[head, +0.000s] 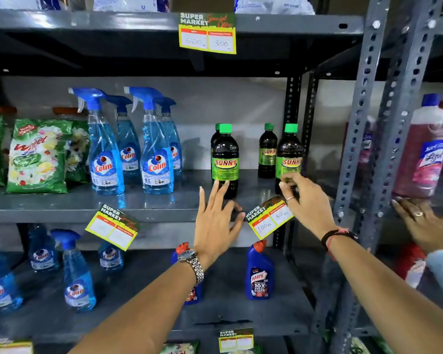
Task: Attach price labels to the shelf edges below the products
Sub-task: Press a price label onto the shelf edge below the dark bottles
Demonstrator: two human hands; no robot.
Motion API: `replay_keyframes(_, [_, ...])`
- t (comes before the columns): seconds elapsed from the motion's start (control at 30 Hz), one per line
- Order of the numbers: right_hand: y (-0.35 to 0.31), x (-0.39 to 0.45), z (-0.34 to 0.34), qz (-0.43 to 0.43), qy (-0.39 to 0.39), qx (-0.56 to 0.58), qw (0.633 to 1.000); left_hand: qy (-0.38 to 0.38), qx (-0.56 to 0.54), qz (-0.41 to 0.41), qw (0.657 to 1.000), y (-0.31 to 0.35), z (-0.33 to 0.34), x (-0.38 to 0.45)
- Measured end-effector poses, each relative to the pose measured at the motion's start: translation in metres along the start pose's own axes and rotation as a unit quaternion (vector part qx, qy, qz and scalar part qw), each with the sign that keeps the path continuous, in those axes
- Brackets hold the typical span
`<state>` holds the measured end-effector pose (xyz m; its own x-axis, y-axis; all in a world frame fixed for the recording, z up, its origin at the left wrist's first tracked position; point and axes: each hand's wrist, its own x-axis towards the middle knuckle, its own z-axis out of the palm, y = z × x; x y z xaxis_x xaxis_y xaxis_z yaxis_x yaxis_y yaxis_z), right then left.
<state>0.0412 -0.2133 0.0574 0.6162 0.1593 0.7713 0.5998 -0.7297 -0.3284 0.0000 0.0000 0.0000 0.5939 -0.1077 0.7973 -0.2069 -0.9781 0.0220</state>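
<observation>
My right hand pinches the top of a yellow-and-green price label marked 100 and 80, tilted against the middle shelf edge below the dark Sunny bottles. My left hand is spread open just left of the label, fingers reaching up over the shelf edge toward the front Sunny bottle, holding nothing. Another label hangs tilted on the same edge below the blue Colin spray bottles. A third label sits on the upper shelf edge.
Another person's hand rests on the neighbouring shelf at the right, by a pink Lizol bottle. Grey perforated uprights divide the racks. Harpic bottles and more Colin sprays stand below. Green detergent packs fill the left.
</observation>
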Motion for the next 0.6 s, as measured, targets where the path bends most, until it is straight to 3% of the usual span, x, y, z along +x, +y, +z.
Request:
replay_keyframes(0.1, [0.008, -0.006, 0.003, 0.003, -0.036, 0.046, 0.998, -0.012, 0.003, -0.014, 1.000, 0.006, 0.005, 0.001])
replay_keyframes(0.37, [0.017, -0.017, 0.012, 0.002, -0.065, 0.014, 0.998, -0.044, -0.062, -0.048, 0.996, 0.012, 0.012, 0.002])
replay_keyframes(0.6, [0.018, -0.015, 0.011, 0.003, -0.070, 0.075, 0.995, -0.053, -0.196, -0.088, 0.975, 0.007, -0.008, 0.016])
